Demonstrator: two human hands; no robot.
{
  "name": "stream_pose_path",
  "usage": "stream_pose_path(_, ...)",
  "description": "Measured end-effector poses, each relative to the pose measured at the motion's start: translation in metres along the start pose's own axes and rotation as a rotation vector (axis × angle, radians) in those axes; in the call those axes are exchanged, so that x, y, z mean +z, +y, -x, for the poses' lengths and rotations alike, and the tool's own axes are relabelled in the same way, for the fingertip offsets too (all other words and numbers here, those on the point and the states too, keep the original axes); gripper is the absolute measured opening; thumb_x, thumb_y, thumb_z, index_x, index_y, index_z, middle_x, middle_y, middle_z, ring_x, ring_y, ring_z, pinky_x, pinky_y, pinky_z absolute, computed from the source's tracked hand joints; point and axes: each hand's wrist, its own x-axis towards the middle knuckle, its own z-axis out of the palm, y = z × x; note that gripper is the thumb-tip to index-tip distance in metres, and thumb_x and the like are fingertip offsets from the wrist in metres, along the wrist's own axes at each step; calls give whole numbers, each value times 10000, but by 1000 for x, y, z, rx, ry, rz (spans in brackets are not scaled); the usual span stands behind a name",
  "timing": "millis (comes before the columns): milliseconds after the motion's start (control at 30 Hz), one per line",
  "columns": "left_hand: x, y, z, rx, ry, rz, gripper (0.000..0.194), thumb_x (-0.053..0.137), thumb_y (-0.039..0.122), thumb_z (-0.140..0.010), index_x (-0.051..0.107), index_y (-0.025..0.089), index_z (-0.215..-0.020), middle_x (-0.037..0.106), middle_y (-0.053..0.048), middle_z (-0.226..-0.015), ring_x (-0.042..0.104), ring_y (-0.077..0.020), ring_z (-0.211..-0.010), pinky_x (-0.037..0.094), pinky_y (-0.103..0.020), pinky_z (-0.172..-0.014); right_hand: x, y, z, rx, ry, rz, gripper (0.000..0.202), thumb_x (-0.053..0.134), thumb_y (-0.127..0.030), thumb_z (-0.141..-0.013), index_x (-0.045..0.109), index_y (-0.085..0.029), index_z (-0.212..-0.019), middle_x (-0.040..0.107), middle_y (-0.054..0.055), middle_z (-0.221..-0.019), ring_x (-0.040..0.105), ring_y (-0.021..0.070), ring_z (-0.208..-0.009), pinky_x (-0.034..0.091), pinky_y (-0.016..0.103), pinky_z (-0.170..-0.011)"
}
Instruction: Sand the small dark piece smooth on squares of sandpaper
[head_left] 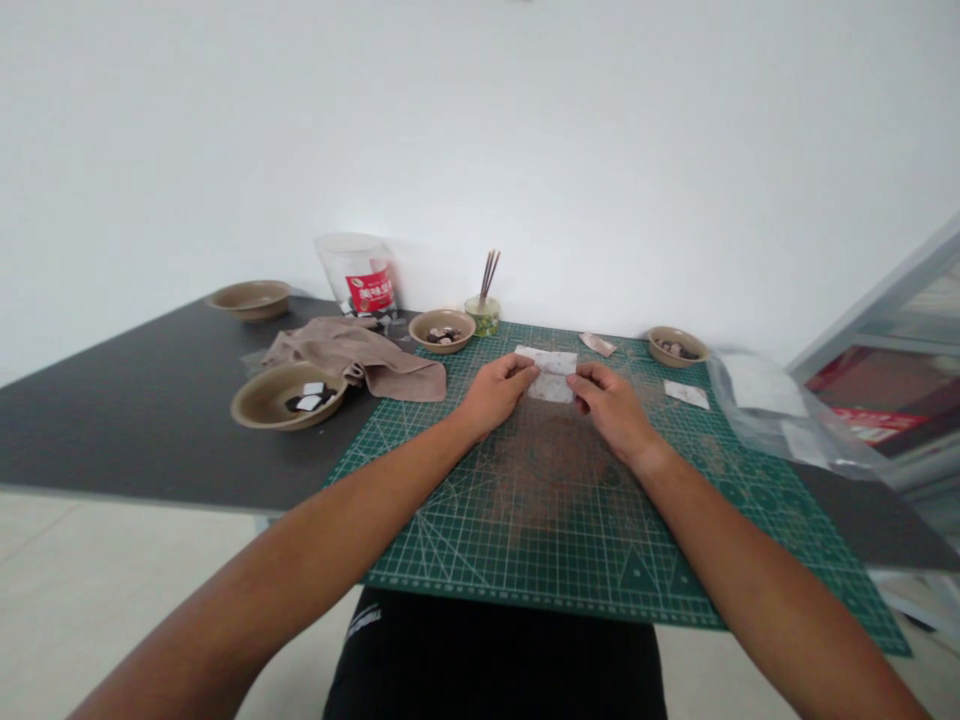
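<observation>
A small whitish, stained sheet [551,386] is held just above the green cutting mat [450,545]. My left hand [499,392] pinches its left edge between thumb and fingers. At its right edge, my right hand [604,398] grips it the same way. A crease or fold runs across the sheet at thumb height. Reddish-brown powder marks the mat below the hands. Another whitish piece [686,394] lies flat to the right, and a crumpled one [598,344] lies farther back.
On the left are a bowl with black and white pieces [289,400], a brown cloth [360,350], another bowl [251,300] and a clear tub [358,275]. Behind the hands stand a small bowl [442,330] and a stick holder [484,316]. Right: a bowl [676,347] and plastic bag [795,410].
</observation>
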Motion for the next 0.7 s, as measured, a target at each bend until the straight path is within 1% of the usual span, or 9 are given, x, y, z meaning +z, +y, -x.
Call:
stream_pose_path(133, 0, 0, 2, -17, 6, 44, 250, 652, 425, -822, 658, 177, -852, 509, 53, -588, 437, -110, -555, 337, -240, -548, 1, 0, 1, 2, -2, 5, 206, 618, -416, -869, 655, -222, -812, 563, -24, -604, 519, 166, -592, 380, 311, -601)
stream_pose_path(333, 1, 1, 7, -55, -10, 145, 208, 658, 390, -795, 624, 184, -790, 487, 56, -567, 431, -101, -515, 310, -241, -517, 2, 1, 1, 5, -7, 19, 221, 611, -423, -871, 657, -217, -805, 559, -27, -608, 518, 163, -592, 378, 308, -597)
stream_pose_path(700, 1, 0, 7, -105, -22, 266, 177, 685, 352, -740, 646, 182, -770, 519, 43, -567, 460, -101, -499, 311, -250, -503, 3, 5, 1, 24, -38, 29, 230, 611, -438, -871, 665, -220, -821, 567, -27, -612, 524, 163, -598, 385, 306, -601)
